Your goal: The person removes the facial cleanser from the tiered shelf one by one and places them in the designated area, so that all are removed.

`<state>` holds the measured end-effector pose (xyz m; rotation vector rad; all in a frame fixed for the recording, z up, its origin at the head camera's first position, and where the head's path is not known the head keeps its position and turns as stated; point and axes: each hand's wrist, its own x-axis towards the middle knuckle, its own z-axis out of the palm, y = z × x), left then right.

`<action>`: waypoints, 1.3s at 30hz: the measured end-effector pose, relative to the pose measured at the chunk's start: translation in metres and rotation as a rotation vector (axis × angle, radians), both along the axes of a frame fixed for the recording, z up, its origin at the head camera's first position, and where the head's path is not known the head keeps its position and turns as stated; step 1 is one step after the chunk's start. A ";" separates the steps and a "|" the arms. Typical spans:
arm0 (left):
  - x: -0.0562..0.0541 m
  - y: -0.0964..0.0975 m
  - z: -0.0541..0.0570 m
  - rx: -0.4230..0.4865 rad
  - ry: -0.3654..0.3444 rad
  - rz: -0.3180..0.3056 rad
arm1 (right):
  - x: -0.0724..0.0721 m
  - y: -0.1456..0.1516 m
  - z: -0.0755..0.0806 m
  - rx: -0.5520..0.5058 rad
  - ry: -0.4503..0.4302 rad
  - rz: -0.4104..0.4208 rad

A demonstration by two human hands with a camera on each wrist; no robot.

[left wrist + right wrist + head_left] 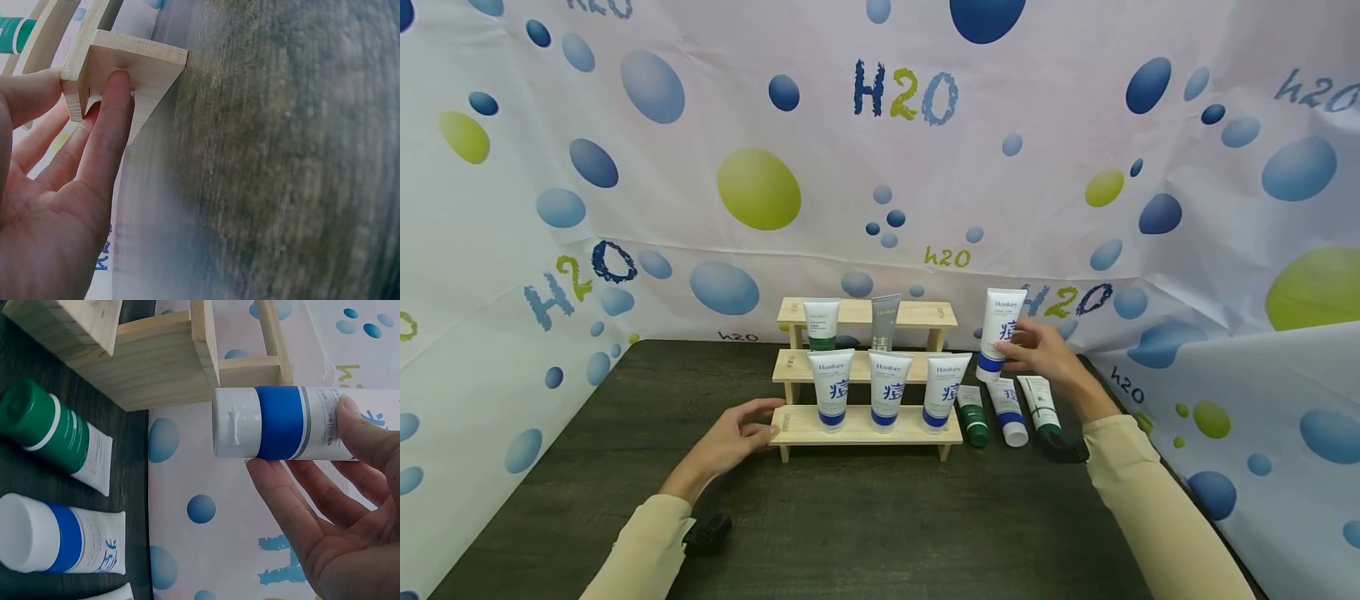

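Pinches a blue-banded tube upright in the right hand, lettering outward, so readable; left of that pinch, grips the wooden stand with the left hand, contact underneath half hidden, probably for steadying; has three spare tubes lying handy just below

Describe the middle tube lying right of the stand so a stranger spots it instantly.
Start at the wooden stand on the dark table. Just right of it, between two other tubes, lies a white tube. Unlike its green-capped neighbours, it has a blue band and white cap.
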<state>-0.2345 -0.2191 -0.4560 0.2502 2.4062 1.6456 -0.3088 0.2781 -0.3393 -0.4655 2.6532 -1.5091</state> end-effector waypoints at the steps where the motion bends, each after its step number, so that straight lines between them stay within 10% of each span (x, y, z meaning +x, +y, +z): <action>1: 0.000 0.000 0.000 0.002 -0.001 0.000 | 0.000 0.001 0.000 -0.002 -0.007 -0.001; 39: 0.001 0.002 0.002 -0.003 -0.012 0.017 | 0.008 0.049 -0.014 0.118 -0.104 -0.101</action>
